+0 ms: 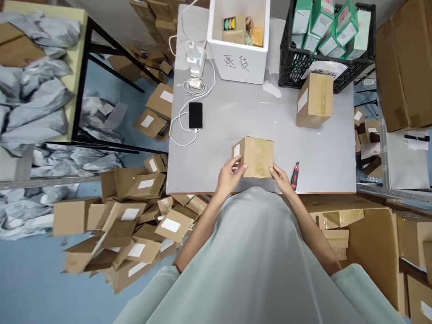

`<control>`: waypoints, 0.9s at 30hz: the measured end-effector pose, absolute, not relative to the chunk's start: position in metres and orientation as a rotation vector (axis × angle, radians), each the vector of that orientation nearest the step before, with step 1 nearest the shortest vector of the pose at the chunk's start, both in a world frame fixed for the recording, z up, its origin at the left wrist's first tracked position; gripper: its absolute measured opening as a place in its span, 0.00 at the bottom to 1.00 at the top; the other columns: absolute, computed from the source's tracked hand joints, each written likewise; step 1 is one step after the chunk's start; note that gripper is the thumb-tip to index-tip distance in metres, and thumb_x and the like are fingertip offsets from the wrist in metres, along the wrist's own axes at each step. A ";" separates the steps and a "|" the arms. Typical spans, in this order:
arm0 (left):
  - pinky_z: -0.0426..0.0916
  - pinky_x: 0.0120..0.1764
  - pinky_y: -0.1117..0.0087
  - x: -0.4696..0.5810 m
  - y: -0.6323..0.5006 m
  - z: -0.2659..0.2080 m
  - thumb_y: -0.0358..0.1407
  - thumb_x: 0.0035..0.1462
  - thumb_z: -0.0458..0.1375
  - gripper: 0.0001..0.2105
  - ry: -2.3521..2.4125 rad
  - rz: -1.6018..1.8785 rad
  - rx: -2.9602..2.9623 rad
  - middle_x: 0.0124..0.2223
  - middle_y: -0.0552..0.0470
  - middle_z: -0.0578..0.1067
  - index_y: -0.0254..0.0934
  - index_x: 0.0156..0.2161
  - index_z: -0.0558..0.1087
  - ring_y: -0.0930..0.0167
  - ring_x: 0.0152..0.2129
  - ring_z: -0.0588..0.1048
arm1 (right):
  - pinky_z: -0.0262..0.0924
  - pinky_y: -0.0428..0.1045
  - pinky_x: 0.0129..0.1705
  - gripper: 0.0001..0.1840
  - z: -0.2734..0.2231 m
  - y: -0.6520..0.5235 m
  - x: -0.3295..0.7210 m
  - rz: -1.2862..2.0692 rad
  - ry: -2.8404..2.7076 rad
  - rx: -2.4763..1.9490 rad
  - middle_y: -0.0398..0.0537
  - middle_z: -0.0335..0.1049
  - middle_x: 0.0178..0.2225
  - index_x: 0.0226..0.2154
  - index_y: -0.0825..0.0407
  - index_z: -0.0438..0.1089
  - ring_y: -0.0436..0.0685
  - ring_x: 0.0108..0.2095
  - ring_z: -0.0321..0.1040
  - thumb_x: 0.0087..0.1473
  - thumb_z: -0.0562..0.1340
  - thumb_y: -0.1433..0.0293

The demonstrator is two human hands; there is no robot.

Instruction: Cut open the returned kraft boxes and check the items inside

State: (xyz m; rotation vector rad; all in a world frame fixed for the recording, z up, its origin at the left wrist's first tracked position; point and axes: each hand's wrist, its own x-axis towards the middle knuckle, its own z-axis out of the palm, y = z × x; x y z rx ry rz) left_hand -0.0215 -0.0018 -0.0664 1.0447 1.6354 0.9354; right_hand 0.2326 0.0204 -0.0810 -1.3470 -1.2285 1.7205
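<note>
A taped cardboard box (258, 157) rests on the grey table near its front edge, a white label on its left side. My left hand (232, 173) grips the box's left side, thumb at the front corner and fingers along the labelled face. At the lower right corner, my right hand (281, 176) holds the box between thumb and fingers. Just right of that hand lies a red and black utility knife (295, 176). A second taped cardboard box (314, 100) stands farther back on the right.
A white foam bin (238, 63) and a black crate (286, 67) of green-white boxes stand at the table's back. A phone (195, 115) with its cable lies left. Opened cartons (135, 225) pile up on the floor at left; a large carton (371, 252) stands at right.
</note>
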 end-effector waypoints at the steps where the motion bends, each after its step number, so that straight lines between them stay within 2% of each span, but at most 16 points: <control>1: 0.80 0.54 0.58 -0.020 -0.004 -0.065 0.51 0.65 0.69 0.29 1.674 0.927 1.072 0.63 0.41 0.80 0.42 0.66 0.78 0.60 0.51 0.82 | 0.58 0.63 0.78 0.49 -0.087 0.022 0.231 1.731 -1.247 -1.352 0.48 0.73 0.71 0.72 0.46 0.73 0.69 0.73 0.67 0.62 0.66 0.33; 5: 0.78 0.58 0.58 -0.007 -0.009 -0.072 0.49 0.66 0.68 0.24 1.606 0.941 1.122 0.62 0.42 0.79 0.44 0.64 0.81 0.59 0.54 0.81 | 0.59 0.63 0.77 0.51 -0.116 0.027 0.237 1.640 -1.324 -1.458 0.51 0.75 0.70 0.70 0.46 0.74 0.69 0.72 0.68 0.61 0.62 0.30; 8: 0.73 0.65 0.56 -0.015 -0.004 -0.094 0.48 0.68 0.67 0.22 1.552 1.001 1.048 0.64 0.42 0.79 0.43 0.62 0.82 0.57 0.60 0.79 | 0.55 0.64 0.79 0.54 -0.133 0.030 0.254 1.547 -1.293 -1.588 0.55 0.71 0.73 0.71 0.49 0.73 0.69 0.75 0.64 0.58 0.63 0.29; 10: 0.68 0.70 0.52 -0.031 0.004 -0.114 0.46 0.67 0.67 0.24 1.677 1.005 0.933 0.68 0.39 0.77 0.40 0.64 0.79 0.54 0.66 0.75 | 0.54 0.65 0.80 0.56 -0.140 0.031 0.266 1.530 -1.251 -1.656 0.56 0.67 0.75 0.72 0.50 0.72 0.70 0.77 0.61 0.56 0.66 0.31; 12: 0.66 0.71 0.49 -0.047 0.013 -0.134 0.42 0.64 0.68 0.28 1.784 0.930 0.794 0.72 0.34 0.74 0.35 0.66 0.76 0.51 0.70 0.72 | 0.54 0.66 0.80 0.53 -0.143 0.032 0.276 1.562 -1.228 -1.685 0.56 0.65 0.76 0.72 0.49 0.72 0.70 0.78 0.60 0.57 0.67 0.32; 14: 0.68 0.69 0.48 -0.058 0.020 -0.151 0.40 0.62 0.67 0.29 1.745 0.840 0.726 0.70 0.32 0.75 0.33 0.66 0.75 0.50 0.67 0.74 | 0.55 0.68 0.79 0.48 -0.145 0.033 0.281 1.633 -1.209 -1.686 0.53 0.67 0.75 0.70 0.46 0.74 0.69 0.77 0.61 0.60 0.66 0.34; 16: 0.71 0.67 0.51 -0.060 0.024 -0.161 0.39 0.60 0.65 0.28 1.631 0.793 0.745 0.66 0.35 0.79 0.33 0.64 0.77 0.53 0.62 0.78 | 0.59 0.68 0.77 0.45 -0.146 0.033 0.281 1.705 -1.165 -1.682 0.50 0.70 0.73 0.68 0.43 0.77 0.68 0.75 0.65 0.61 0.65 0.34; 20: 0.75 0.62 0.55 -0.056 0.023 -0.167 0.39 0.59 0.63 0.27 1.559 0.772 0.819 0.62 0.37 0.82 0.33 0.62 0.77 0.56 0.57 0.81 | 0.68 0.67 0.71 0.45 -0.146 0.033 0.272 1.713 -1.099 -1.673 0.50 0.77 0.68 0.64 0.43 0.80 0.69 0.69 0.73 0.57 0.67 0.33; 24: 0.75 0.62 0.54 -0.061 0.016 -0.170 0.38 0.57 0.62 0.26 1.575 0.798 0.885 0.61 0.37 0.82 0.33 0.60 0.75 0.57 0.56 0.81 | 0.65 0.68 0.74 0.46 -0.143 0.033 0.267 1.642 -1.175 -1.571 0.52 0.79 0.66 0.63 0.47 0.81 0.71 0.69 0.73 0.54 0.71 0.35; 27: 0.74 0.64 0.53 -0.068 0.006 -0.173 0.36 0.54 0.62 0.25 1.606 0.902 0.892 0.63 0.36 0.80 0.36 0.58 0.73 0.57 0.61 0.79 | 0.64 0.68 0.75 0.44 -0.145 0.031 0.267 1.583 -1.226 -1.505 0.52 0.76 0.69 0.63 0.47 0.81 0.72 0.73 0.68 0.53 0.74 0.40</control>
